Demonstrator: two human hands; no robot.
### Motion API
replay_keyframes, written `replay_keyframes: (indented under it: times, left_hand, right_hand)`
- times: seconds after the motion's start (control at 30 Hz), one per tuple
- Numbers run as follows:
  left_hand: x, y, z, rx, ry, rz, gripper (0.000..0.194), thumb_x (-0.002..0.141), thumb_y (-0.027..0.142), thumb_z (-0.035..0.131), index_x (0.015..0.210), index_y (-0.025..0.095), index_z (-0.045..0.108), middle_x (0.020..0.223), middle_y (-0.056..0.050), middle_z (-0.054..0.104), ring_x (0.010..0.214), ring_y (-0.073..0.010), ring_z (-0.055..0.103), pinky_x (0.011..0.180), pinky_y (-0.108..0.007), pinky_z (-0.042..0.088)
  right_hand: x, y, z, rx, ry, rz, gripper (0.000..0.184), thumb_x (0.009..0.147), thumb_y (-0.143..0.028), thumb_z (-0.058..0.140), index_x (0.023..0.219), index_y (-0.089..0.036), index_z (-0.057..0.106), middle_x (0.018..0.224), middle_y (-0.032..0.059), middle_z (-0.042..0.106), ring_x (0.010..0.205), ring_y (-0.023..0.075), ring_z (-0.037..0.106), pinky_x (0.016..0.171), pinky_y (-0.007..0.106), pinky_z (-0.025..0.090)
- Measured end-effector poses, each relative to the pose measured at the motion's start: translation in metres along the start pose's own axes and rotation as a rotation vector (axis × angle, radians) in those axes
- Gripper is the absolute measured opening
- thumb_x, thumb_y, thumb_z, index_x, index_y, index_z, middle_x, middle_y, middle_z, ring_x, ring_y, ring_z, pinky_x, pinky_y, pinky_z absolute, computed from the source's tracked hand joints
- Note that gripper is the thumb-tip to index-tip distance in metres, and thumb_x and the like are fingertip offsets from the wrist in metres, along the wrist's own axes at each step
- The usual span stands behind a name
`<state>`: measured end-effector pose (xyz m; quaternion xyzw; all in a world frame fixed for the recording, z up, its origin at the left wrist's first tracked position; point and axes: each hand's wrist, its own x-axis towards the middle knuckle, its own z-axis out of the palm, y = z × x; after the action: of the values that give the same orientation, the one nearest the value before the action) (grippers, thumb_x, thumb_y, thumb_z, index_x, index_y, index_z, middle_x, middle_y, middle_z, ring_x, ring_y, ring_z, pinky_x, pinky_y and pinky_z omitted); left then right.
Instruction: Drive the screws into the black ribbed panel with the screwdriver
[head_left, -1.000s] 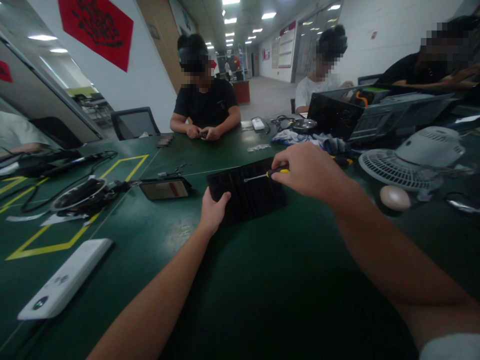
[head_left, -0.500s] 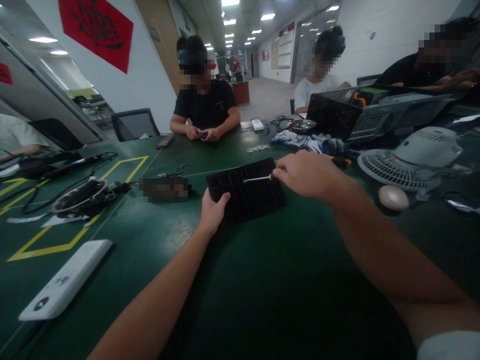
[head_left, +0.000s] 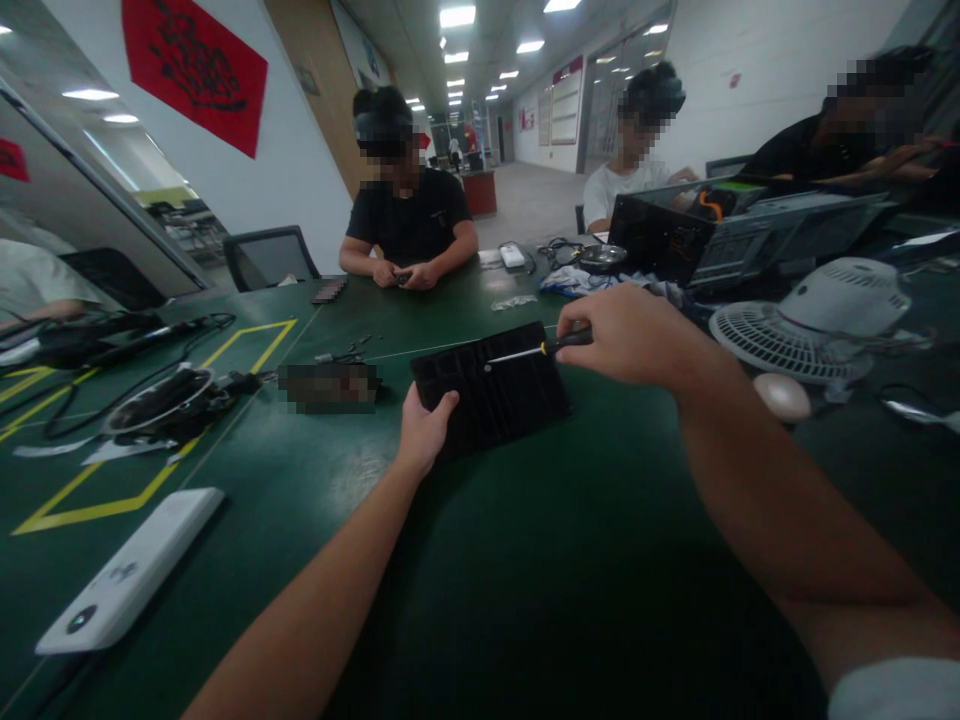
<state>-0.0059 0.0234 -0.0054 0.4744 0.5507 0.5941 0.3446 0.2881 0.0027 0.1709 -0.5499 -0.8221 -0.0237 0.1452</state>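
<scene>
Near the middle of the green table, a flat black wallet-like case (head_left: 517,405) lies spread open, tilted slightly, with pocket-like ridges and folds. My left hand (head_left: 427,425) grips its left edge, thumb on top and the other fingers hidden beneath. A small round silvery stud (head_left: 488,368) shows near the case's centre. My right hand (head_left: 626,335) is closed around the dark handle of a screwdriver (head_left: 521,353), which has a yellow band and a thin metal shaft. Pointing left, its tip is right by the stud; whether they touch I cannot tell.
A white handheld device (head_left: 131,570) lies at the near left. Cables and a dark device (head_left: 161,405) sit beyond it, by yellow tape. To the right stand a white fan (head_left: 810,310), a pale rounded object (head_left: 781,397) and an opened computer case (head_left: 750,240). People sit across the table.
My right hand has shifted on the screwdriver, so more of the dark handle shows and the shaft slants more. My left hand still holds the case in about the same place.
</scene>
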Motion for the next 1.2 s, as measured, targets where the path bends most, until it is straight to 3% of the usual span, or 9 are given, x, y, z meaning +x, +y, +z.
replay_keyframes:
  times: [0.27,1.2]
  left_hand:
    - [-0.0004,0.0010,0.0003,-0.006,-0.002,0.002,0.040,0.077,0.029,0.084,0.114,0.022,0.070,0.114,-0.009,0.078,0.108,-0.0290,0.075,0.104,-0.049,0.061]
    - [-0.0005,0.0002,-0.0006,0.010,0.005,0.004,0.040,0.078,0.030,0.085,0.115,0.022,0.070,0.114,-0.009,0.078,0.106,-0.0295,0.076,0.102,-0.050,0.062]
  right_hand:
    - [-0.0007,-0.0117,0.0045,-0.021,0.023,0.027,0.025,0.091,-0.037,0.072,0.107,-0.027,0.088,0.106,0.0105,0.084,0.102,0.0345,0.075,0.080,0.043,0.053]
    - [0.0049,-0.0063,0.0074,-0.010,0.023,0.058,0.025,0.091,-0.037,0.072,0.104,-0.027,0.090,0.103,0.0093,0.085,0.101,0.0330,0.076,0.079,0.042,0.054]
